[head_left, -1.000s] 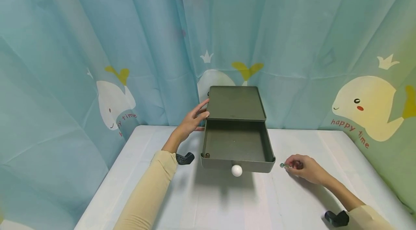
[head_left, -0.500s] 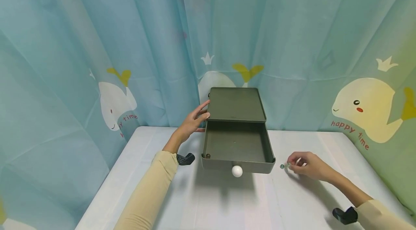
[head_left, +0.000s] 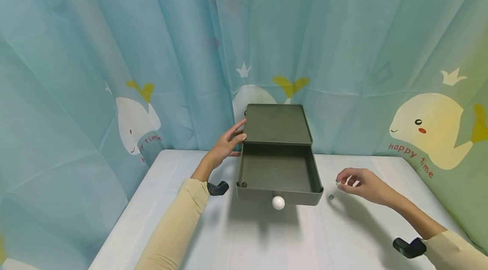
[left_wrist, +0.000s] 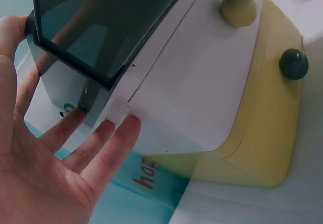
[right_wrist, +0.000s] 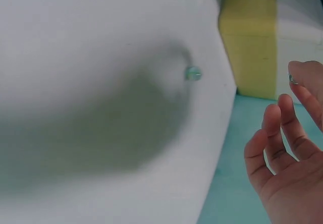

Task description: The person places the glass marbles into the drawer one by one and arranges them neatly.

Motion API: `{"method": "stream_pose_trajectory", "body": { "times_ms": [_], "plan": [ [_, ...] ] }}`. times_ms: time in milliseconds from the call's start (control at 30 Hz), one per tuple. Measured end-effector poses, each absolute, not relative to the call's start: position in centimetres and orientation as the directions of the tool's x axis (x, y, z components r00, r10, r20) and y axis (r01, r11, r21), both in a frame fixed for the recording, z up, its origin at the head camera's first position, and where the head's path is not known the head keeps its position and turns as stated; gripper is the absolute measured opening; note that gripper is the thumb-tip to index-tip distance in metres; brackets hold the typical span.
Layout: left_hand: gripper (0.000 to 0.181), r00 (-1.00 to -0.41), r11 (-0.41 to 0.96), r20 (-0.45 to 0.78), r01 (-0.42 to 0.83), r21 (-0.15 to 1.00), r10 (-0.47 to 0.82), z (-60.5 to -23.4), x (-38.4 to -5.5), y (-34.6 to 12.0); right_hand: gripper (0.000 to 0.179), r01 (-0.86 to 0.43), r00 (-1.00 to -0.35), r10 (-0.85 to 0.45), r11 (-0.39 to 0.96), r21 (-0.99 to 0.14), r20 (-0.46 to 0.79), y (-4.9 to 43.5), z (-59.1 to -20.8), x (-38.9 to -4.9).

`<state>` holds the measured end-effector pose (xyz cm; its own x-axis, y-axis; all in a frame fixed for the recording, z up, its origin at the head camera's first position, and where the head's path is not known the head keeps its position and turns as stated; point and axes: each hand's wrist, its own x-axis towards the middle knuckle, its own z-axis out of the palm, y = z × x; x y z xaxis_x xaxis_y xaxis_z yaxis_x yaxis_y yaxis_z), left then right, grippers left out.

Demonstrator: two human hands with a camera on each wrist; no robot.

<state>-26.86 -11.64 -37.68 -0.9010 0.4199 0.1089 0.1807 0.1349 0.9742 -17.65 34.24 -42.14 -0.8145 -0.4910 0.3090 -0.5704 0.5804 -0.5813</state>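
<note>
A small drawer cabinet (head_left: 278, 123) with a dark green top stands at the table's back. Its green top drawer (head_left: 280, 168) is pulled out, with a brownish marble (head_left: 244, 185) in the front left corner. My left hand (head_left: 223, 147) rests its spread fingers against the cabinet's left side, thumb near the top edge in the left wrist view. To the right of the drawer, my right hand (head_left: 364, 185) pinches a clear greenish glass marble (right_wrist: 291, 79) between thumb and index finger, raised over the table. A second greenish marble (right_wrist: 193, 73) lies on the table below that hand.
A white knob (head_left: 278, 203) sticks out from the drawer front. Lower down, the cabinet has a white drawer (left_wrist: 197, 67) and a yellow drawer (left_wrist: 267, 93), both closed. A printed curtain (head_left: 183, 49) hangs behind the white table (head_left: 244, 244).
My right hand has picked up one of the two greenish marbles from the table and lifted it. The other marble stays put. My left hand keeps its place on the cabinet.
</note>
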Motion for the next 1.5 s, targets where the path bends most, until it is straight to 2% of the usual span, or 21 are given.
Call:
{"method": "stream_pose_trajectory", "body": {
  "times_ms": [667, 900, 1133, 1500],
  "plan": [
    [0.059, -0.903, 0.130, 0.110, 0.178, 0.975, 0.415, -37.7, -26.9, -11.7, 0.015, -0.572, -0.820, -0.402, 0.571, -0.589, 0.406, 33.1, -35.0, -17.5],
    [0.059, -0.904, 0.132, 0.109, 0.178, 0.975, 0.414, -37.7, -26.8, -11.7, 0.018, -0.606, -0.795, -0.386, 0.508, -0.612, 0.467, 32.4, -33.6, -17.4],
    [0.058, -0.904, 0.130, 0.111, 0.180, 0.975, 0.414, -37.6, -26.8, -11.6, 0.019, -0.597, -0.802, -0.368, 0.498, -0.629, 0.470, 32.1, -33.1, -17.3],
    [0.058, -0.904, 0.131, 0.113, 0.181, 0.975, 0.413, -37.8, -26.9, -11.5, 0.019, -0.631, -0.775, -0.443, 0.507, -0.587, 0.450, 31.6, -31.5, -17.7]
  ]
}}
